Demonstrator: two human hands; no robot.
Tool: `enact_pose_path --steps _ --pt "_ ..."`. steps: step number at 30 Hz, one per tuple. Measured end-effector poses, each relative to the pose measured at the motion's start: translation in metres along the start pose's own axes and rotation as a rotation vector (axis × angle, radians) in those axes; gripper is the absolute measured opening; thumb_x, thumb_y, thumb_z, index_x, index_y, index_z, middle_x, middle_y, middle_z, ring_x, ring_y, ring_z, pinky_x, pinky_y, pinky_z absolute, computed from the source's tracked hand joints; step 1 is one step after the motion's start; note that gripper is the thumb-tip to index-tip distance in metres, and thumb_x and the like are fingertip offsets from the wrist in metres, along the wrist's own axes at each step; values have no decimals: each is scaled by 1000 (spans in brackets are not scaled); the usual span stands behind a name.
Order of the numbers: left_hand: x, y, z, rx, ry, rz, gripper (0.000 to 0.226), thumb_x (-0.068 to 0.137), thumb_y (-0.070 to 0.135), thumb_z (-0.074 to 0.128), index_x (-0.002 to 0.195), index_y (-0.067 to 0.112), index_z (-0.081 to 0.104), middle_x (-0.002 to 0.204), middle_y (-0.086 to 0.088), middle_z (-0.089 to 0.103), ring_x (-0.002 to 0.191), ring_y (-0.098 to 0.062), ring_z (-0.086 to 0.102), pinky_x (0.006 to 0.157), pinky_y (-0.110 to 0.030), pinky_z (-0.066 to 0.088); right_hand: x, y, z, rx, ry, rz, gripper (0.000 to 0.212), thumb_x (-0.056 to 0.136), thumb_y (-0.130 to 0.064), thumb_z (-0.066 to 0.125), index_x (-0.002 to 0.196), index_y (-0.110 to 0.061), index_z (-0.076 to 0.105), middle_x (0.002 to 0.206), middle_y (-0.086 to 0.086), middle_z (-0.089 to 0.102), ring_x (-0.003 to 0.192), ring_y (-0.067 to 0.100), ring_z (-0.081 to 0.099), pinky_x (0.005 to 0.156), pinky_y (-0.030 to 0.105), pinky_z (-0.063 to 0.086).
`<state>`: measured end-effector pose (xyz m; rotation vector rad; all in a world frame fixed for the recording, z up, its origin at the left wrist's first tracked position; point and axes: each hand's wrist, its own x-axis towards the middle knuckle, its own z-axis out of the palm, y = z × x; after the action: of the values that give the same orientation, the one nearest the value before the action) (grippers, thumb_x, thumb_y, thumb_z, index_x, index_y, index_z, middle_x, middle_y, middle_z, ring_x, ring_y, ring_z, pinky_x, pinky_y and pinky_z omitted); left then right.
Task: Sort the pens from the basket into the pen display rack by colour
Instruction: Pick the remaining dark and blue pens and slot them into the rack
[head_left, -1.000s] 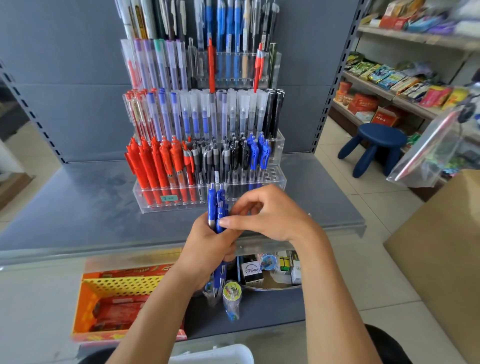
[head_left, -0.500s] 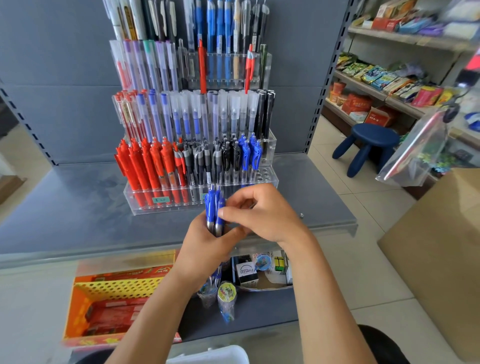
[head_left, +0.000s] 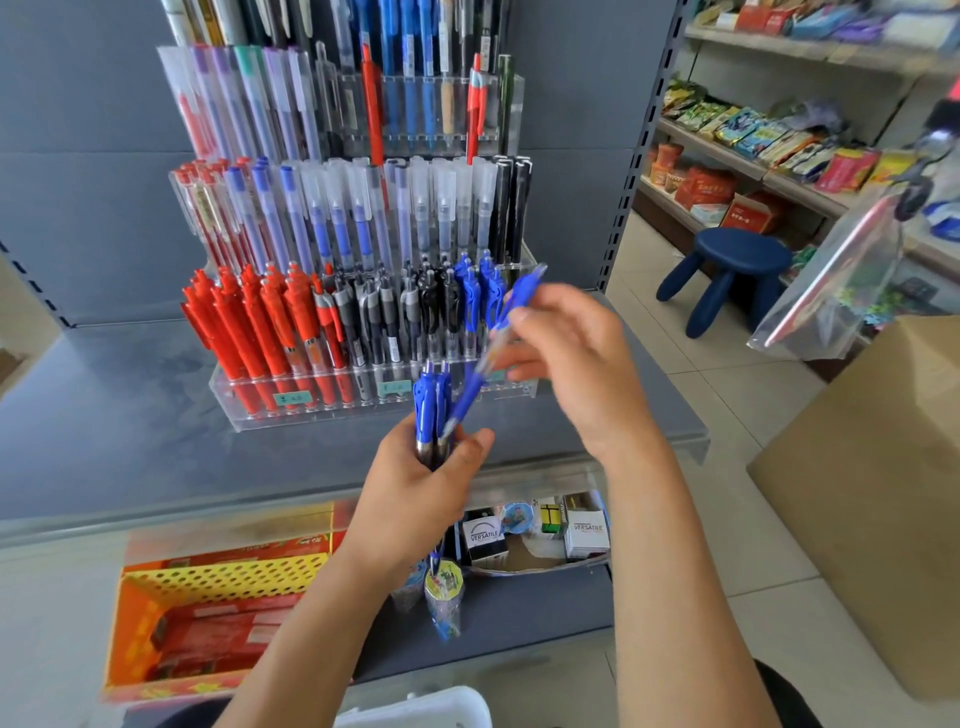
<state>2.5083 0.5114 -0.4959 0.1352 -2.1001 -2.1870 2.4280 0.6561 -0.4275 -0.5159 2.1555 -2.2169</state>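
A clear tiered pen display rack (head_left: 260, 410) stands on the grey shelf. Its lowest tier holds red pens (head_left: 244, 327) at the left, grey and black pens (head_left: 395, 317) in the middle and blue pens (head_left: 475, 291) at the right. My left hand (head_left: 415, 493) grips an upright bundle of blue pens (head_left: 431, 410) in front of the rack. My right hand (head_left: 571, 369) holds a single blue pen (head_left: 498, 338), tilted, its clip end up near the rack's blue section and its tip down at the bundle.
A yellow-orange basket (head_left: 218, 577) sits on the lower shelf at the left, with small boxed goods (head_left: 582, 530) to its right. A navy stool (head_left: 737, 260) stands on the tiled floor, a cardboard box (head_left: 872, 493) is at the right, and a white rim (head_left: 415, 706) shows at the bottom.
My right hand has drawn one blue pen out of the bundle and lifted it up and to the right, toward the blue section. My left hand stays on the bundle.
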Motion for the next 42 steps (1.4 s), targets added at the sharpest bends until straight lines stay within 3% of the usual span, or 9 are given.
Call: enact_pose_path --steps 2,6,11,17,20,26,31,36,42 --pt "1 0 5 -69 -19 -53 31 103 27 56 85 12 36 73 -14 20 61 -26 17 47 -28 24 8 1 -10 6 174 -89 9 102 -10 53 107 -14 60 85 4 72 74 23 73 61 30 56" --pt "4 0 13 -120 -16 -87 21 105 27 49 92 13 39 69 -7 26 55 -16 23 44 -23 28 26 0 -17 -140 380 -313 14 103 -13 51 114 -20 55 95 -3 67 80 18 72 67 30 60" --pt "5 0 14 -113 -40 -85 26 105 28 48 93 7 37 76 -15 20 56 -18 21 45 -25 25 39 9 -3 -359 346 -347 19 101 -21 53 120 -20 59 94 -10 68 82 11 70 77 42 60" --pt "5 0 12 -109 -70 -72 35 106 28 46 94 -3 33 77 -16 18 65 -30 16 50 -34 19 43 20 1 -529 308 -285 16 99 -24 59 114 -21 65 91 -10 72 80 2 68 80 35 57" --pt "6 0 11 -101 -82 -68 35 106 28 46 95 -3 34 77 -17 19 61 -26 18 48 -29 23 45 25 0 -560 298 -200 15 97 -29 63 111 -25 68 92 -13 74 81 0 69 81 36 58" --pt "5 0 10 -100 -92 -73 32 106 28 47 95 0 37 69 -8 29 54 -17 25 47 -28 25 46 22 1 -622 320 -199 17 96 -30 65 110 -25 73 92 -14 75 80 -2 67 77 27 56" --pt "0 1 9 -99 -73 -70 32 107 27 46 94 -1 36 77 -16 19 63 -29 16 49 -31 22 47 26 9 -690 289 -248 26 97 -28 62 121 -26 72 95 -12 76 83 4 70 78 36 59" --pt "-6 2 4 -93 -65 -66 21 105 29 48 95 12 40 70 -9 27 56 -18 25 47 -26 28 42 36 12 -626 317 -249 31 96 -32 65 126 -33 70 87 -14 76 75 3 70 73 36 60" --pt "-16 6 -5 -93 -103 -81 21 105 29 48 96 11 44 66 -2 44 52 -16 39 48 -27 35 29 45 14 -467 392 -168 33 88 -19 73 119 -23 64 88 -11 76 67 4 66 77 37 58"
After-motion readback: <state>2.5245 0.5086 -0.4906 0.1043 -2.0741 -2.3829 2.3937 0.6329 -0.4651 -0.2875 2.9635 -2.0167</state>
